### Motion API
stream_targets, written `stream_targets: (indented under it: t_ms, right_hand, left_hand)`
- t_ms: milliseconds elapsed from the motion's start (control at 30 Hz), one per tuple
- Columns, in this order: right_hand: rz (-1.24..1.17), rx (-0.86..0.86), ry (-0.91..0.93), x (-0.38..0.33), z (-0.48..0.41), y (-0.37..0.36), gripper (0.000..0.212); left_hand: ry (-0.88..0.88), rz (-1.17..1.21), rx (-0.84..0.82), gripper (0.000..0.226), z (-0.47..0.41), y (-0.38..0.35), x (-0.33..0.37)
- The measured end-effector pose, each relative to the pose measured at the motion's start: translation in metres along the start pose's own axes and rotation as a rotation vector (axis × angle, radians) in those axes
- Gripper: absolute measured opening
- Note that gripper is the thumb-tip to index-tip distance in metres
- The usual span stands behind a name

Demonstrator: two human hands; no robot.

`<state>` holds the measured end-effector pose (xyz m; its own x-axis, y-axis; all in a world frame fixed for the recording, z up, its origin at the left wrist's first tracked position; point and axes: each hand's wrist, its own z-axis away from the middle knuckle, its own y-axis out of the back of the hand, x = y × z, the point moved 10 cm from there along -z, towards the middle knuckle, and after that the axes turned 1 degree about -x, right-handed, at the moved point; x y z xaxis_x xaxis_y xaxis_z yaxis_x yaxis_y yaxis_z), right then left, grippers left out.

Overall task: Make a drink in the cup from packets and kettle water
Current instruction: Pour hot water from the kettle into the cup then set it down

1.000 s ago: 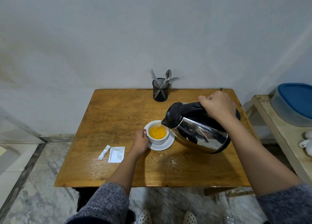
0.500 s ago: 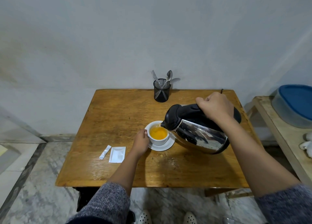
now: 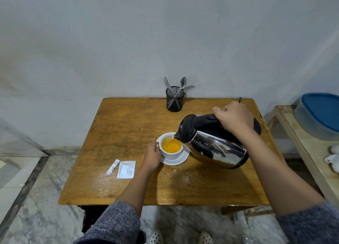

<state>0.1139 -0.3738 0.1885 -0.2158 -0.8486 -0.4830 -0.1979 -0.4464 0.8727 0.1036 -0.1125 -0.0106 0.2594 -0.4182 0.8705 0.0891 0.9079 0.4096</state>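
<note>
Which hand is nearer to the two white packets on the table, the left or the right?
The left. The left hand holds the cup, just right of the packets. The right hand grips the kettle handle, farther right and back.

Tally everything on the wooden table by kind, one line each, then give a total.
Cup: 1
Saucer: 1
Kettle (held tilted over the cup): 1
Packets: 2, a slim stick and a flat sachet
Mesh utensil holder: 1
Utensils in the holder: at least 3, a fork and two spoons
Total: at least 9
</note>
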Motion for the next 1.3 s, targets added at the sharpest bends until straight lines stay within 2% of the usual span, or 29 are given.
stream_targets:
  t_ms: [400, 900, 1033, 1300]
  right_hand:
    - [-0.037, -0.004, -0.033, 0.012, -0.001, 0.003, 0.047]
    - [-0.21, 0.07, -0.089, 0.054, -0.001, 0.019, 0.05]
    - [-0.266, 0.098, -0.137, 0.077, -0.003, 0.022, 0.046]
    - [-0.543, 0.203, -0.332, 0.142, 0.016, 0.031, 0.042]
  left_hand:
    - [0.016, 0.035, 0.009, 0.029, -0.005, 0.001, 0.0]
    - [0.041, 0.035, 0.08, 0.026, -0.008, -0.001, 0.001]
    - [0.041, 0.039, 0.08, 0.027, -0.007, -0.001, 0.003]
    - [0.02, 0.07, 0.093, 0.019, -0.005, 0.0, 0.007]
